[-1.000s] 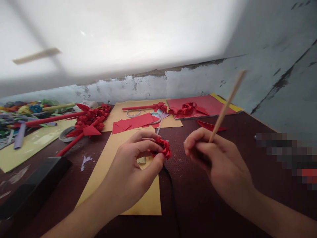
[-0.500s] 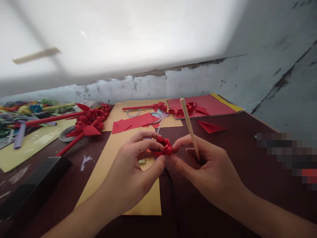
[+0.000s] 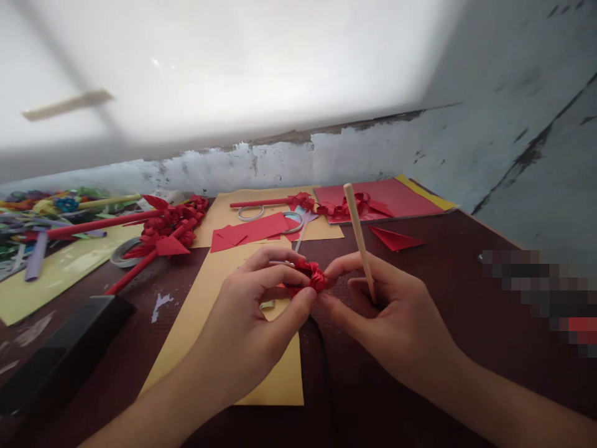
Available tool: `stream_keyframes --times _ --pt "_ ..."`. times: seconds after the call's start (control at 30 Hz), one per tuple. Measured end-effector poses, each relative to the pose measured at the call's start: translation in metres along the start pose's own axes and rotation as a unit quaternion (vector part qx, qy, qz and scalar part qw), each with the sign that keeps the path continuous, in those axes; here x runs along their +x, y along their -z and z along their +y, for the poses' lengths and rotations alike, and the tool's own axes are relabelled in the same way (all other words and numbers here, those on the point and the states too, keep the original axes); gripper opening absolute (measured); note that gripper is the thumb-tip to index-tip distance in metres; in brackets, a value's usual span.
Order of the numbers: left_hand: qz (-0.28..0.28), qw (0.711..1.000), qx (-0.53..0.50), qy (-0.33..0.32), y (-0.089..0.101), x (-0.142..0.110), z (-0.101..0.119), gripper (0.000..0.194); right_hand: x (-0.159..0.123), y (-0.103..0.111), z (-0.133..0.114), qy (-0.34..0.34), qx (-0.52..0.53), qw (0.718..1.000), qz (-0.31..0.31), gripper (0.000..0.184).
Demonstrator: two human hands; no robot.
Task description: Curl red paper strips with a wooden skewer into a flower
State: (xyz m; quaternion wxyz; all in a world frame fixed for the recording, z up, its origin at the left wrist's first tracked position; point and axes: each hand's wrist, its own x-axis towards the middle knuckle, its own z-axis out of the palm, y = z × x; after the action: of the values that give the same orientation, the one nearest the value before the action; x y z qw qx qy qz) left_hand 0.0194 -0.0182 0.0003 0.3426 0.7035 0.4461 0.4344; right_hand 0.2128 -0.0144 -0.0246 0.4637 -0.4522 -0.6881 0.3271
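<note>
Between my two hands is a small red paper flower (image 3: pixel 317 277) with curled, folded petals. My left hand (image 3: pixel 265 305) pinches it from the left, thumb in front and fingers behind. The thumb and forefinger of my right hand (image 3: pixel 387 305) touch its right side. A thin wooden stick (image 3: pixel 358 239) stands tilted in my right hand, its lower end tucked under the curled fingers. Beneath the hands lies a yellow paper sheet (image 3: pixel 275 379); part of the flower is hidden by my left fingers.
Red paper flowers on stems (image 3: pixel 170 230) lie at the left, by a grey tape roll (image 3: pixel 124 254) and a black box (image 3: pixel 60 354). Red paper pieces (image 3: pixel 252 230), a red folder (image 3: pixel 405 196) and a folded red triangle (image 3: pixel 396 239) lie farther back. A dark cable (image 3: pixel 321 348) runs toward me.
My left thumb has shifted slightly right and up along the red paper flower, which has turned a little. The stick in my right hand has moved slightly right at its top.
</note>
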Motion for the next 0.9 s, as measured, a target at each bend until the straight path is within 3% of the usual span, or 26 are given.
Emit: stream_keyframes --times 0.2,0.6,0.9 --pt "-0.001 1.0 -0.002 -0.008 -0.0002 -0.0007 0.0 0.011 0.0013 -0.0009 0.0008 -0.005 0.016 1.0 -0.002 0.024" --pt "0.019 0.996 0.072 -0.042 -0.0009 0.0014 0.0016 0.013 -0.0023 -0.0009 0.002 0.036 -0.056 0.998 0.018 0.014" --pt "0.028 0.998 0.047 -0.04 -0.0014 0.0002 0.0032 0.014 -0.0023 -0.0019 -0.0003 0.042 -0.057 0.997 0.022 0.013"
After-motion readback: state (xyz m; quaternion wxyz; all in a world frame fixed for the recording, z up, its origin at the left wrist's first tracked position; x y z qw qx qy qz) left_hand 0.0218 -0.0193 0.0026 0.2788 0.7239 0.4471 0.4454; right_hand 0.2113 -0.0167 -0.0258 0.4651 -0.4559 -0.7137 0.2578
